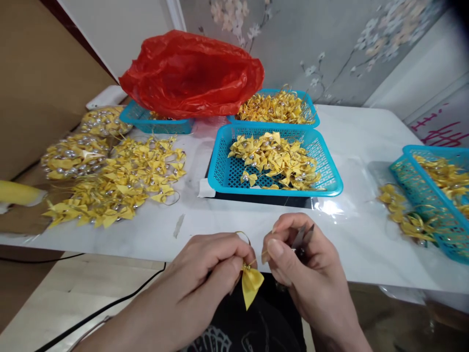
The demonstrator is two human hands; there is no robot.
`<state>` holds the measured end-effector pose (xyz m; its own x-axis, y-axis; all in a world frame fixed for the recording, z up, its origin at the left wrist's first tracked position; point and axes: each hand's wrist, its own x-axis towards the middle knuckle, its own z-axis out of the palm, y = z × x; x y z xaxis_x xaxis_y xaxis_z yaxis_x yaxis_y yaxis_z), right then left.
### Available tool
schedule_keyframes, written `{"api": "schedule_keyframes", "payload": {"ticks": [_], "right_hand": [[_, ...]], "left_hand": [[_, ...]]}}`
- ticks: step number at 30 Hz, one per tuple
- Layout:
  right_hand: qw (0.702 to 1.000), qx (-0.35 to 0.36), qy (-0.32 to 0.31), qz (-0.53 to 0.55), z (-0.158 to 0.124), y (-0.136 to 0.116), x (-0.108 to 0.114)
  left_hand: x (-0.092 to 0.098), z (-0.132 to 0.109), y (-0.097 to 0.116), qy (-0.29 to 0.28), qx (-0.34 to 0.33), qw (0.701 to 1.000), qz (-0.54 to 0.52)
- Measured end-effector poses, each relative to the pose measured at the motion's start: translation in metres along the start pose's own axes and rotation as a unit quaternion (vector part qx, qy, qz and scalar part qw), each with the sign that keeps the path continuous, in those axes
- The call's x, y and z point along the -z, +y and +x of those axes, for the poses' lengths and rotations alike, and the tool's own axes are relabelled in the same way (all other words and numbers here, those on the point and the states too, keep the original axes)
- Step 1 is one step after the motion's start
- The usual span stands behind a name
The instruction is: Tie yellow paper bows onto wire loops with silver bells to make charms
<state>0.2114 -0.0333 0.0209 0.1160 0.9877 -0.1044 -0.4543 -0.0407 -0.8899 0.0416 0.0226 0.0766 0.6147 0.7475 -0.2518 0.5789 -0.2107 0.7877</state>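
My left hand is closed in a pinch on a small yellow ribbon bow with a gold wire loop and a bead at its top. The bow hangs between both hands, just below the table's front edge. My right hand is closed too, its thumb and fingers touching the wire end while gripping a small dark metal tool that sticks up from the fist.
A blue basket of yellow bows sits just beyond my hands on the white table. Three more blue baskets stand around it, one under a red plastic bag. Loose bows lie piled at left. A black cable runs below.
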Motion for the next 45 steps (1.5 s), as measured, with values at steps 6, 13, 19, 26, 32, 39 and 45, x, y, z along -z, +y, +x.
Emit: {"api": "schedule_keyframes", "payload": {"ticks": [6,13,19,26,32,39,45], "right_hand": [[0.999,0.025,0.010,-0.036,0.005,0.001,-0.002],[0.992,-0.067,0.101,0.026,0.009,0.012,0.019],[0.985,-0.057,0.057,-0.152,-0.017,0.014,0.031],[0.849,0.093,-0.126,-0.504,-0.020,0.004,0.020],[0.848,0.128,-0.136,-0.496,-0.015,-0.001,0.020],[0.855,0.115,-0.150,-0.483,-0.014,-0.001,0.016],[0.866,0.096,-0.153,-0.467,-0.012,-0.004,0.013]], "left_hand": [[0.001,-0.001,0.002,0.033,-0.005,0.999,-0.005],[-0.002,0.003,-0.014,-0.020,0.020,0.999,-0.019],[-0.003,0.009,-0.025,-0.002,0.044,0.999,-0.017],[-0.002,0.009,-0.020,0.014,0.029,0.999,0.000],[-0.004,0.006,-0.019,0.014,0.029,0.999,0.011],[-0.008,0.003,-0.020,0.015,0.039,0.998,0.039],[-0.009,0.002,-0.020,0.012,0.031,0.999,0.036]]}}
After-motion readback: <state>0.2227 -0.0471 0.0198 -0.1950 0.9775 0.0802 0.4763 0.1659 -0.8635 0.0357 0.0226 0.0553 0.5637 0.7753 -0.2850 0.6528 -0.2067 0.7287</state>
